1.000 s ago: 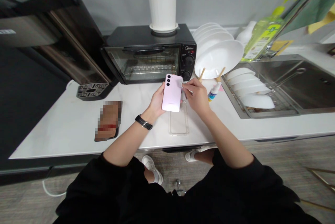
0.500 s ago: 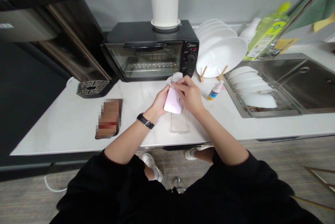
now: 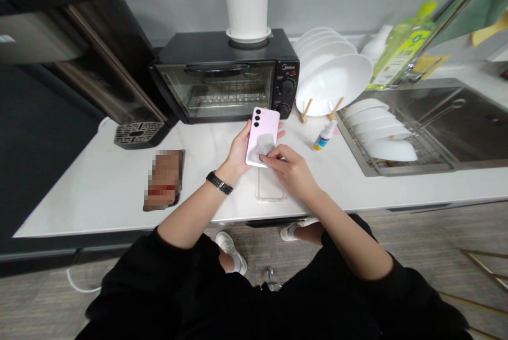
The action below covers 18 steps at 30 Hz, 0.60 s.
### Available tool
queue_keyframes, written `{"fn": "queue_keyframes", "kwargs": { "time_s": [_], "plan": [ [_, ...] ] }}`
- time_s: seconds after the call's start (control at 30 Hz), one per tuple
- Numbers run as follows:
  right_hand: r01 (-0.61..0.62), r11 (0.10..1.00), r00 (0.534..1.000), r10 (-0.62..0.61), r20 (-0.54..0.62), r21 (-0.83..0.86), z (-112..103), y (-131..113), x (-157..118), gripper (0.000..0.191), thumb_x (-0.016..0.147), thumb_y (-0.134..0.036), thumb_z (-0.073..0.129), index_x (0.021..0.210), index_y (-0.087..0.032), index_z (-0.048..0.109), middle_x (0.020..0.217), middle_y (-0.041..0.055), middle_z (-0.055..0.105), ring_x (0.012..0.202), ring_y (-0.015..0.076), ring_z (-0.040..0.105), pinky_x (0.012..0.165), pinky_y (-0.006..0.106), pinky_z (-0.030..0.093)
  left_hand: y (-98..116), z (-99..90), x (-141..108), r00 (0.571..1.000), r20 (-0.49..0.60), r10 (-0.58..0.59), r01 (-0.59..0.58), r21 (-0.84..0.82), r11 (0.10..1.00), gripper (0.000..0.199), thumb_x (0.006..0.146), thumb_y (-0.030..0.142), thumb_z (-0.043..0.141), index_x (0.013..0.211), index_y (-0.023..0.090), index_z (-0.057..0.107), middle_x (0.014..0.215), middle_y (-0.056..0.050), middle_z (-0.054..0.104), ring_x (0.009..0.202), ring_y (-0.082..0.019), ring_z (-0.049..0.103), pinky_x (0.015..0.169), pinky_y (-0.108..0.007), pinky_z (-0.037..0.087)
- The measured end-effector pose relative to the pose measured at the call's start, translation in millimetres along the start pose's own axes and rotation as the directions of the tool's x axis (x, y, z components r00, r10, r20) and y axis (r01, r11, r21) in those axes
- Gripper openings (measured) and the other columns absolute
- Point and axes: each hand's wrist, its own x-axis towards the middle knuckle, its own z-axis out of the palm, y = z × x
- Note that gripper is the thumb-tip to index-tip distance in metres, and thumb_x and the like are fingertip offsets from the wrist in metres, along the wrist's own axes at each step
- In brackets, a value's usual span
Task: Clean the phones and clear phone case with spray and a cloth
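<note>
A pink smartphone [image 3: 265, 122] rests back side up in my left hand [image 3: 239, 148], whose fingers wrap around it from beneath. Three dark camera lenses show at its top left corner. Against the lower half of the phone's back, my right hand [image 3: 289, 165] pinches a thin grey cloth [image 3: 265, 144]. Below the phone a clear phone case [image 3: 271, 191] lies on the white counter [image 3: 99, 186], partly covered by my right hand. To the right stands a small spray bottle [image 3: 324, 135] with a blue and yellow label.
Behind my hands is a black toaster oven [image 3: 226, 48] bearing a white pot [image 3: 246, 1]. Plates [image 3: 337, 86] stand in a rack beside a sink [image 3: 468, 128] with bowls [image 3: 392, 149]. At left are a drink machine [image 3: 138, 133] and a pixelated flat object [image 3: 164, 180].
My right hand has moved down the phone's back with the cloth, from the top to the lower part. The camera lenses are now uncovered.
</note>
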Motion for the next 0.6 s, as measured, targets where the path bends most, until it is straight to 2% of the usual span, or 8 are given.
{"fn": "queue_keyframes", "kwargs": {
  "time_s": [0.07, 0.2, 0.3, 0.47, 0.53, 0.6],
  "plan": [
    [-0.018, 0.999, 0.999, 0.016, -0.045, -0.036, -10, 12, 3, 0.030, 0.107, -0.021, 0.051, 0.115, -0.027, 0.080, 0.097, 0.0076, 0.067, 0.087, 0.0219, 0.062, 0.075, 0.037, 0.054, -1, -0.4, 0, 1.000, -0.001, -0.027, 0.027, 0.000, 1.000, 0.055, 0.110, 0.048, 0.040, 0.153, 0.020, 0.059, 0.132, -0.013, 0.077, 0.121, -0.031, 0.075, 0.107, -0.046, 0.060],
    [-0.084, 0.994, 0.988, 0.075, -0.132, -0.069, -25, 37, 19, 0.028, 0.105, -0.023, 0.054, 0.114, -0.028, 0.080, 0.097, 0.0069, 0.066, 0.087, 0.0220, 0.063, 0.077, 0.038, 0.055, -2, 1.3, -3, 0.996, -0.031, -0.088, 0.089, 0.034, 0.995, 0.048, 0.110, 0.043, 0.041, 0.149, 0.023, 0.061, 0.108, -0.008, 0.083, 0.089, -0.027, 0.082, 0.090, -0.046, 0.067],
    [-0.108, 0.990, 0.978, 0.091, -0.187, -0.085, -28, 48, 35, 0.028, 0.106, -0.027, 0.054, 0.114, -0.028, 0.081, 0.096, 0.0070, 0.065, 0.085, 0.0213, 0.062, 0.077, 0.037, 0.054, -3, 0.9, -3, 0.990, -0.016, -0.138, 0.139, 0.087, 0.986, 0.050, 0.111, 0.046, 0.037, 0.143, 0.018, 0.064, 0.099, -0.010, 0.083, 0.080, -0.027, 0.081, 0.080, -0.044, 0.068],
    [-0.149, 0.986, 0.956, 0.123, -0.268, -0.078, -14, 42, 52, 0.028, 0.105, -0.023, 0.054, 0.116, -0.027, 0.080, 0.096, 0.0070, 0.064, 0.087, 0.0223, 0.063, 0.077, 0.038, 0.054, -8, -6.8, 2, 0.975, -0.046, -0.219, 0.223, 0.109, 0.969, 0.045, 0.109, 0.047, 0.043, 0.123, 0.015, 0.072, 0.087, -0.009, 0.082, 0.072, -0.027, 0.080, 0.076, -0.043, 0.067],
    [-0.151, 0.987, 0.956, 0.131, -0.264, -0.057, -3, 34, 53, 0.029, 0.104, -0.021, 0.055, 0.117, -0.027, 0.080, 0.097, 0.0069, 0.064, 0.089, 0.0224, 0.063, 0.079, 0.037, 0.055, -9, -11.2, 5, 0.976, -0.080, -0.204, 0.211, 0.078, 0.974, 0.042, 0.108, 0.046, 0.047, 0.118, 0.015, 0.073, 0.082, -0.008, 0.081, 0.068, -0.025, 0.078, 0.077, -0.040, 0.067],
    [-0.148, 0.988, 0.961, 0.135, -0.243, -0.039, 7, 26, 52, 0.031, 0.104, -0.020, 0.054, 0.118, -0.028, 0.080, 0.099, 0.0070, 0.065, 0.092, 0.0223, 0.064, 0.080, 0.036, 0.056, -10, -14.7, 8, 0.981, -0.107, -0.160, 0.165, 0.031, 0.986, 0.041, 0.107, 0.043, 0.050, 0.120, 0.013, 0.073, 0.083, -0.009, 0.081, 0.073, -0.025, 0.080, 0.083, -0.038, 0.066]
  ]
}}
